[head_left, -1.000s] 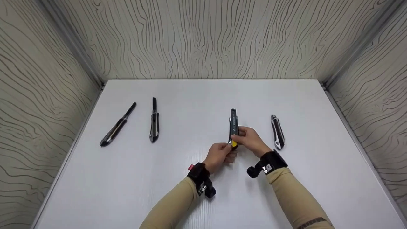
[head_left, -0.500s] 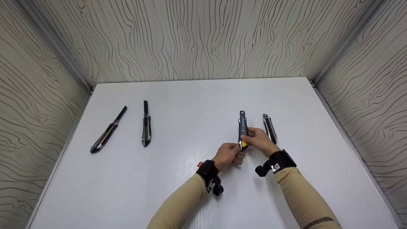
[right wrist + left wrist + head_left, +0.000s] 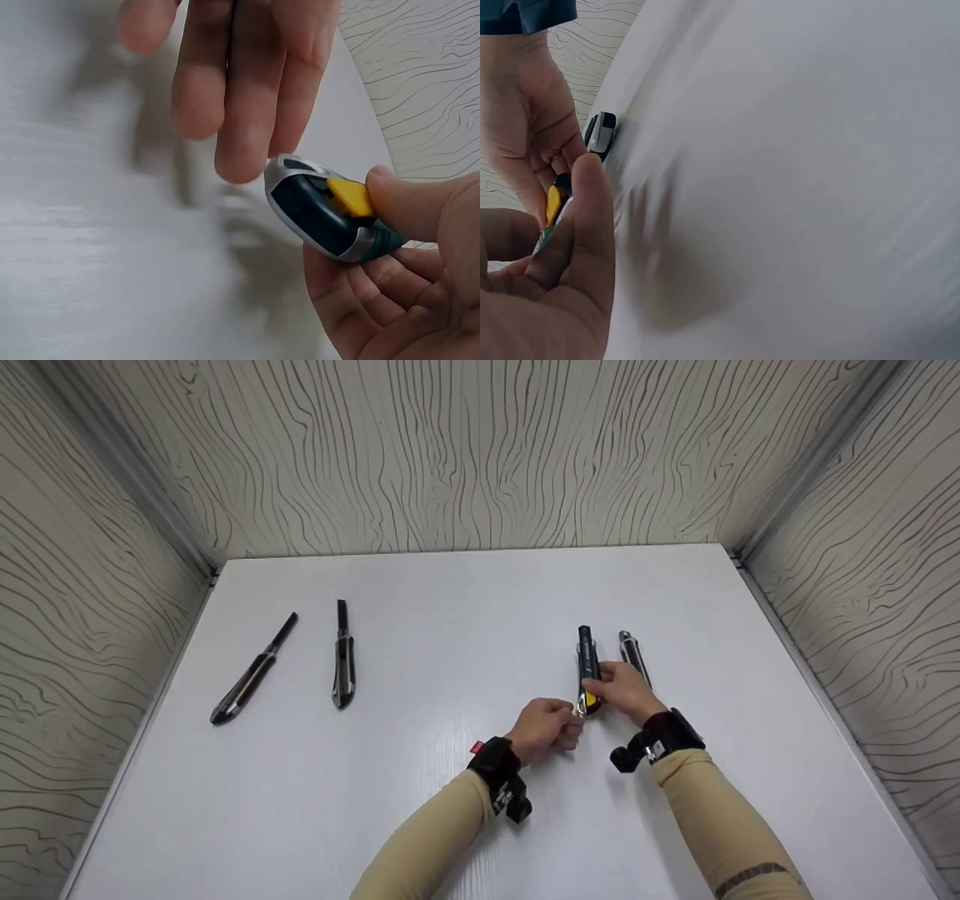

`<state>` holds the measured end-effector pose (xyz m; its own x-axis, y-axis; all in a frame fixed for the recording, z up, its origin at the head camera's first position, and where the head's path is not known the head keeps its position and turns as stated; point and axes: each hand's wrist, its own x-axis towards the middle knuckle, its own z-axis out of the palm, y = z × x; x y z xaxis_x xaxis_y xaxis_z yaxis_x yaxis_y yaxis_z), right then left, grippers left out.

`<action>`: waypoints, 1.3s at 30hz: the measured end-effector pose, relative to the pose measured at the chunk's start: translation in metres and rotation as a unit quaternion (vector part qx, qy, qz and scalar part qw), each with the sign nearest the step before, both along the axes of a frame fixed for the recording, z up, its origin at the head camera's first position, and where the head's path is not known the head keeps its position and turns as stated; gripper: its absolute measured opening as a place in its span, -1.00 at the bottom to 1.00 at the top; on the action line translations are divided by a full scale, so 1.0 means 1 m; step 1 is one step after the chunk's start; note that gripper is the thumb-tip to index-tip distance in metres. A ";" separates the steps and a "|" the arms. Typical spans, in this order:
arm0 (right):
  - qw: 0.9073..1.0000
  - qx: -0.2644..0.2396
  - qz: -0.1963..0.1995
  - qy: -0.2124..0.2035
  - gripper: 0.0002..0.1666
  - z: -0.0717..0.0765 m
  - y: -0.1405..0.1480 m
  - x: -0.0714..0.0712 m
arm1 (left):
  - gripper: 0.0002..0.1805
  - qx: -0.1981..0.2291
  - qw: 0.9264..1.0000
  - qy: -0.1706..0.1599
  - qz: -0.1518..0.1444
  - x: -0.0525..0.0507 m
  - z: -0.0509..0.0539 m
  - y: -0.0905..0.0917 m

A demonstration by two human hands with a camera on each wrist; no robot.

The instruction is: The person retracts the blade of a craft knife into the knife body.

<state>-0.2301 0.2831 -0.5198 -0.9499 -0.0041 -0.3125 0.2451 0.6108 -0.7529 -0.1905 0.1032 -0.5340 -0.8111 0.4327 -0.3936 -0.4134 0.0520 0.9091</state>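
My right hand (image 3: 626, 690) grips a utility knife (image 3: 588, 660) that has a dark teal body, silver edges and a yellow piece near its tail. In the right wrist view, the right thumb (image 3: 405, 202) presses beside the yellow piece while fingers support the knife from below. My left hand (image 3: 546, 729) is at the knife's tail, its fairly straight, loose fingers (image 3: 244, 142) close to the silver end. Whether the index finger still touches the end is hard to see. Partly behind the right hand lies another utility knife (image 3: 632, 652), black and silver.
Two more utility knives lie at the left: a slanted one (image 3: 251, 679) and an upright one (image 3: 344, 671), each with a long dark front end. A white table (image 3: 420, 810) carries everything. Wood-patterned walls (image 3: 450, 450) stand behind and at both sides.
The head view has shifted. Both hands have moved right with the knife, which is closer to the knife lying at right. The left fingers have slipped off the knife's tail.
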 end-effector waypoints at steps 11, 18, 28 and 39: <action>0.998 0.060 -0.024 0.010 -0.34 -0.002 0.000 -0.001 | -0.64 -0.016 1.000 -0.010 0.009 0.001 0.002 -0.014; 0.994 0.098 -0.023 0.030 -0.36 -0.002 0.000 0.001 | -0.64 -0.014 1.000 -0.005 0.011 0.001 0.001 -0.022; 0.985 0.161 -0.046 0.048 -0.45 -0.001 -0.006 0.004 | -0.63 -0.011 1.000 0.004 0.022 0.000 -0.003 -0.036; 0.980 0.184 -0.061 0.047 -0.46 0.005 -0.006 0.007 | -0.60 -0.031 0.999 0.016 0.023 -0.006 0.000 -0.057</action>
<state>-0.2233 0.2771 -0.5145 -0.9608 0.2088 -0.1825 0.2740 0.8157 -0.5094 -0.1961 0.0464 -0.5345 -0.8424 0.3705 -0.3913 -0.3867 0.0902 0.9178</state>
